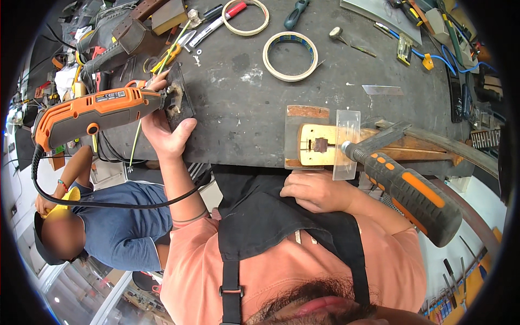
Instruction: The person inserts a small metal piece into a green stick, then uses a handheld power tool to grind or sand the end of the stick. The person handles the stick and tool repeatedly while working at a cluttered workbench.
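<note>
My left hand [162, 130] is closed around the front end of an orange and grey rotary tool [97, 112], thumb sticking out. The tool lies sideways over the bench's left side, its dark flat base plate [181, 95] facing right beside my fingers. My right hand [315, 190] rests with curled fingers at the bench's front edge; its fingertips are hidden. Just above it is a pale wooden piece [314, 132] with a dark recess, on a flat board [307, 111]. A clear plastic plate [348, 162] lies across the wood under a bar clamp with a black and orange handle [411, 192].
Tape rolls [291, 77], a dark-handled screwdriver [296, 15], and a metal blade [382, 90] lie on the dark bench [233, 135]. Tools crowd the far left. A black cord [108, 205] loops from the rotary tool past my left forearm. Another person [122, 222] is at left.
</note>
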Action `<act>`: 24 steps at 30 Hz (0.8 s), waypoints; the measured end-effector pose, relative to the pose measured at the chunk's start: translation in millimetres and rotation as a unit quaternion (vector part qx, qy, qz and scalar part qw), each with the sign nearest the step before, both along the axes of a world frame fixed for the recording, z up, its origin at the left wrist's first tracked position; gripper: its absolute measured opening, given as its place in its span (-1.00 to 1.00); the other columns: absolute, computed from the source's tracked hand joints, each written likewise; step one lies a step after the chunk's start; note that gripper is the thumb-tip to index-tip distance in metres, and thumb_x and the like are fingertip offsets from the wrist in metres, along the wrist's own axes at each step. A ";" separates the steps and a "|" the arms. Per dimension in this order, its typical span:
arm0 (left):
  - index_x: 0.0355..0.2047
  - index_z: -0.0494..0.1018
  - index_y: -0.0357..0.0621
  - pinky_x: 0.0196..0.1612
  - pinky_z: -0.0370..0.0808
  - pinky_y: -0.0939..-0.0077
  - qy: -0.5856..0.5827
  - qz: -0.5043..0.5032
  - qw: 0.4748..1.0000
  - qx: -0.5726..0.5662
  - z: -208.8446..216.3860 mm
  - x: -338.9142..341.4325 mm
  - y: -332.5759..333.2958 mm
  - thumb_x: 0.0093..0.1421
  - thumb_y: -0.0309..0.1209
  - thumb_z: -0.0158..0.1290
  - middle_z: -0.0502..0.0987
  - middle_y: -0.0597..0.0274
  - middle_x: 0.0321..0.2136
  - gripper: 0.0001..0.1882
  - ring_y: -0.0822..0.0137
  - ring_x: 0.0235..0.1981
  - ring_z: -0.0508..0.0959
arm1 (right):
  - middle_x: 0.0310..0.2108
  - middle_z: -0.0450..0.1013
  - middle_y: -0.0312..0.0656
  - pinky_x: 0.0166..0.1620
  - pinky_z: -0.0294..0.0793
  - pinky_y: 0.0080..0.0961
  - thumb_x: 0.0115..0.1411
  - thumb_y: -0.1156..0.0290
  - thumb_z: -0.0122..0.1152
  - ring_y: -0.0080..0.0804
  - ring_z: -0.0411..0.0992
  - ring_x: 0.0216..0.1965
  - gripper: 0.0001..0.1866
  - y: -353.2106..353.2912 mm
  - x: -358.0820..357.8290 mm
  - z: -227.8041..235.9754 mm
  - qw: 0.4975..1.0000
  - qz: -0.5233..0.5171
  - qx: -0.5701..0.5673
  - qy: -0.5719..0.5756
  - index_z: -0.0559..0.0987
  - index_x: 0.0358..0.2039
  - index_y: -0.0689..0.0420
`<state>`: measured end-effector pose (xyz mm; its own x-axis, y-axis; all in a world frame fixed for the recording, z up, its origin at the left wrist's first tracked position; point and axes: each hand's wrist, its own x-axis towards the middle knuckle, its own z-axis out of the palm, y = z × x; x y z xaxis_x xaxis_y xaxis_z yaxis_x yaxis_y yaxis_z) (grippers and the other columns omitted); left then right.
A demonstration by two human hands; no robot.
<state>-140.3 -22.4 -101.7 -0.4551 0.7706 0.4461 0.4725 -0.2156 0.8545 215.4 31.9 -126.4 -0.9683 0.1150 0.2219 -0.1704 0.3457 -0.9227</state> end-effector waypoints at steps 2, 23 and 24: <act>0.17 0.37 -0.35 0.37 0.23 0.14 -0.006 -0.006 1.000 -0.001 0.5 -1.2 -0.3 -0.17 -0.05 0.53 0.43 -0.18 0.20 -0.01 0.02 0.27 0.39 | -0.22 0.33 -0.06 -0.07 0.46 -0.22 0.08 0.65 0.22 -0.06 0.41 -0.16 -0.63 -0.8 -1.3 -0.1 1.000 -0.003 -0.002 0.001 0.44 -0.06 0.24; 0.16 0.38 -0.51 0.31 0.36 0.13 -0.192 -0.314 0.923 -0.109 67.9 -2.3 -54.9 -0.19 0.21 0.41 0.49 -0.24 0.13 0.12 0.00 0.15 0.54 | -0.39 0.47 -0.22 -0.39 0.45 -0.33 -0.15 0.58 0.34 -0.22 0.48 -0.43 -0.67 -42.1 -17.4 64.4 0.968 -0.088 0.144 0.184 0.60 -0.28 0.10; 0.16 0.38 -0.50 0.29 0.37 0.12 -0.196 -0.326 0.918 -0.110 69.9 -0.7 -60.6 -0.17 0.22 0.39 0.50 -0.24 0.12 0.12 -0.01 0.14 0.55 | -0.37 0.50 -0.22 -0.41 0.45 -0.35 -0.17 0.60 0.34 -0.23 0.49 -0.43 -0.66 -44.4 -18.3 75.3 0.958 -0.102 0.160 0.215 0.62 -0.28 0.10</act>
